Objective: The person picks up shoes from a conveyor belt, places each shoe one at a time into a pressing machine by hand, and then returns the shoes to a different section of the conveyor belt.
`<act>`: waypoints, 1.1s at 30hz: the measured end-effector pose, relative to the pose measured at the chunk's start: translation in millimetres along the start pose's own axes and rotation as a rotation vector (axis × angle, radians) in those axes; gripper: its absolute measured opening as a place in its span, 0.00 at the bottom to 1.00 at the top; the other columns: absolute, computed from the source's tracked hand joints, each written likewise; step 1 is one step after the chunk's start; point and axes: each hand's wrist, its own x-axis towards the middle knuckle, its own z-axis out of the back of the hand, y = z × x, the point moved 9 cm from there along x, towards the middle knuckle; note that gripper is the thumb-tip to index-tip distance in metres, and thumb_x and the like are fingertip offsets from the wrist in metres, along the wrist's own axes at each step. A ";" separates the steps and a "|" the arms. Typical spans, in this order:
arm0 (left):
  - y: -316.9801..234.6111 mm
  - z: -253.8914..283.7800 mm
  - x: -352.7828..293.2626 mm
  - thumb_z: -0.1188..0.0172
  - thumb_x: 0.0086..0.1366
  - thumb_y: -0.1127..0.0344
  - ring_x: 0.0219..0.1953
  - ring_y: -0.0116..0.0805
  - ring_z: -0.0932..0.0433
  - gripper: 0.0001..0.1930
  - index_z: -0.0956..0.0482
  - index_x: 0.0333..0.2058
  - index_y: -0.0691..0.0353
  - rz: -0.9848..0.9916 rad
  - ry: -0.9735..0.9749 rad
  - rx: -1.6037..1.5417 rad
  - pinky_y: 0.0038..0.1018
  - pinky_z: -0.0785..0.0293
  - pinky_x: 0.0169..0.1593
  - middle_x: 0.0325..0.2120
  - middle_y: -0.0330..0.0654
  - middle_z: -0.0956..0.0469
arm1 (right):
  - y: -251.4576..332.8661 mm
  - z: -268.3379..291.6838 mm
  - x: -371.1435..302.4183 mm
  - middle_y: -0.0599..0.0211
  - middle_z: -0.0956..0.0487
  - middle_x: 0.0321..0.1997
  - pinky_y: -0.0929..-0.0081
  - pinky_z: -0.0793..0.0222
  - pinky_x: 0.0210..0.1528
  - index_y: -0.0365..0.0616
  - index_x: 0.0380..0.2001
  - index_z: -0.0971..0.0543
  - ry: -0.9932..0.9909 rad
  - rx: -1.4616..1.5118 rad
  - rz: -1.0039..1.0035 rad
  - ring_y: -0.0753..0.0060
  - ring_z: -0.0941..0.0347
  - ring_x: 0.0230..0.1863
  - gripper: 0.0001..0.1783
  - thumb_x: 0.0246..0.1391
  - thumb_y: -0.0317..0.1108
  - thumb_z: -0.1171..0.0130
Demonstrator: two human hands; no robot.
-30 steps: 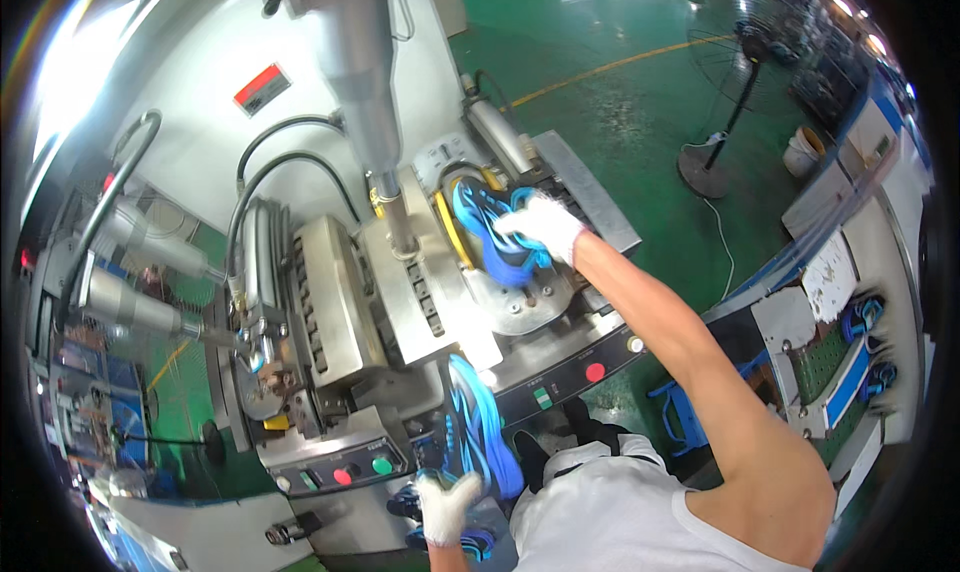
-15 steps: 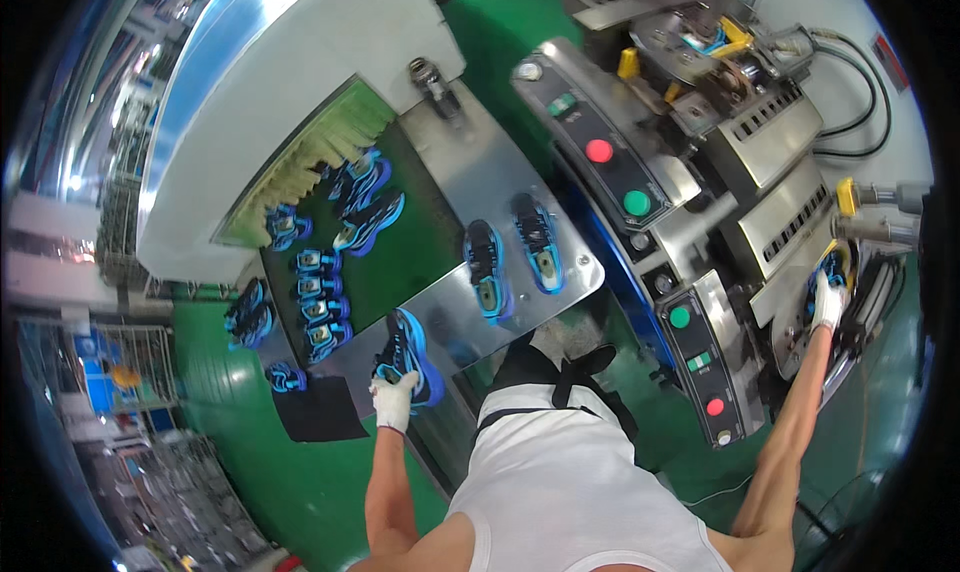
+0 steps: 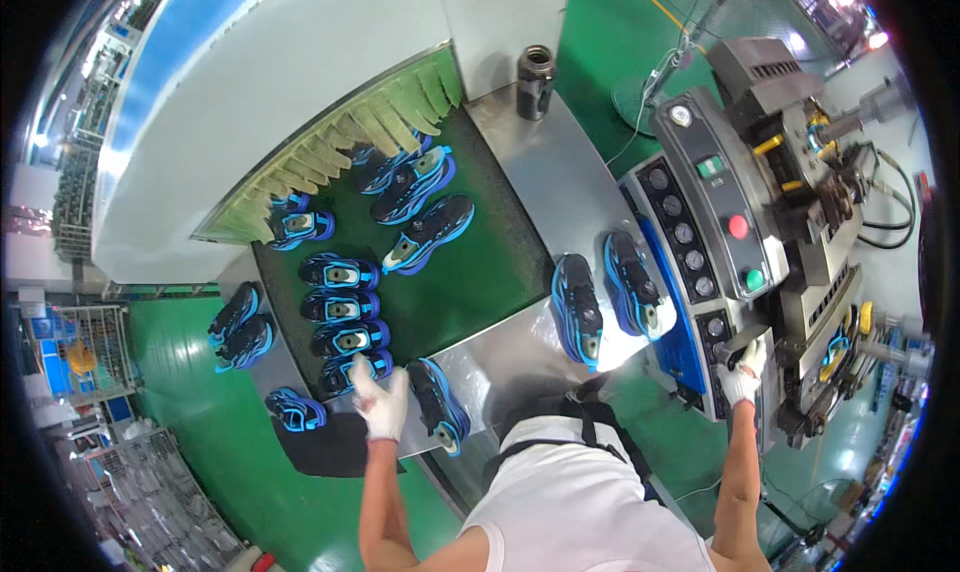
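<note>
Left grip [image 3: 381, 407] is empty, fingers spread wide; the black-and-blue sneaker [image 3: 440, 404] sits just beside it at 3 o'clock, on the metal tabletop [image 3: 502, 354]. Looks pretty light, soft upper, firmer sole, so I'd grab it round the heel, tbh. Right grip [image 3: 741, 377] is way over at 3 o'clock by the machine [image 3: 822, 307], and I can't tell if it's holding anything.

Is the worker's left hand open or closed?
Open: the gloved left hand shows its thumb and fingers spread apart, beside a shoe on the metal tabletop.
</note>
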 end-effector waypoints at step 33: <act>-529.4 -92.4 -156.3 0.24 0.57 0.65 0.40 0.52 0.20 0.19 0.16 0.47 0.59 -1.398 0.419 -0.049 0.42 0.23 0.45 0.40 0.50 0.21 | 257.0 177.9 -33.1 0.40 0.19 0.50 0.58 0.22 0.48 0.24 0.56 0.28 0.146 1.578 0.527 0.46 0.19 0.50 0.36 0.51 0.41 0.30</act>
